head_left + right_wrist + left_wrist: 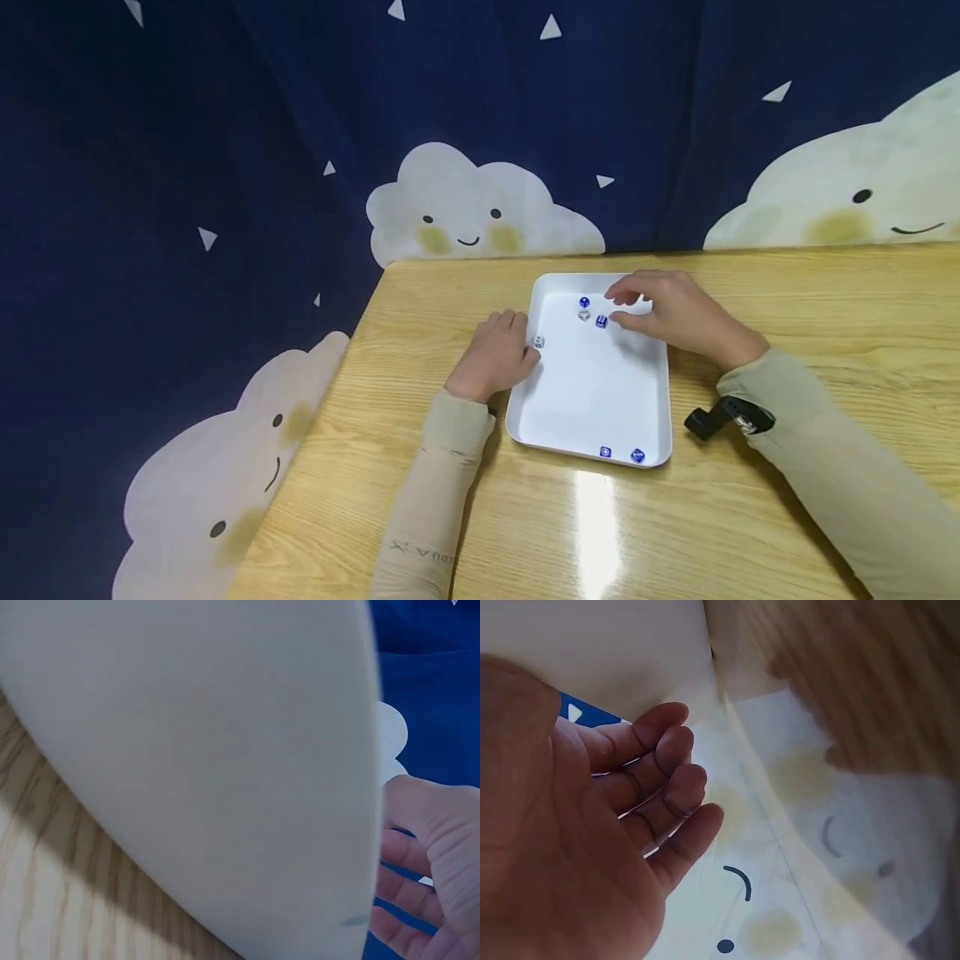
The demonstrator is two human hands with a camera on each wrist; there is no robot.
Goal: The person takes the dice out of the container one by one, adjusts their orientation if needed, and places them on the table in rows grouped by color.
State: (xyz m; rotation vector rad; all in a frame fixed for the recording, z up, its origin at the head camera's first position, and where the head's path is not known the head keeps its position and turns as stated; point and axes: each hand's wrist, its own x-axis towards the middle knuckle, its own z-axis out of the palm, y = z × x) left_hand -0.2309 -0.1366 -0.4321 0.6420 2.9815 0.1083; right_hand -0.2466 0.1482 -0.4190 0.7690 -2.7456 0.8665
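A shallow white tray (577, 392) lies on the wooden table. Over its far right part hovers my right hand (675, 312), thumb and fingers apart with nothing between them. The thumb tip is close beside a blue die (602, 322). Just left of that die sit another blue die (584, 302) and a clear die (584, 315). My left hand (495, 354) rests at the tray's left rim, its thumb reaching over the edge below a second clear die (538, 342). In the left wrist view the fingers (682, 836) are loosely bent and hold nothing.
Two more blue dice, one left (605, 452) and one right (637, 456), lie along the tray's near edge. A dark blue curtain (495, 92) with clouds hangs behind and left of the table (420, 292). A black strap device (731, 417) is on the right wrist.
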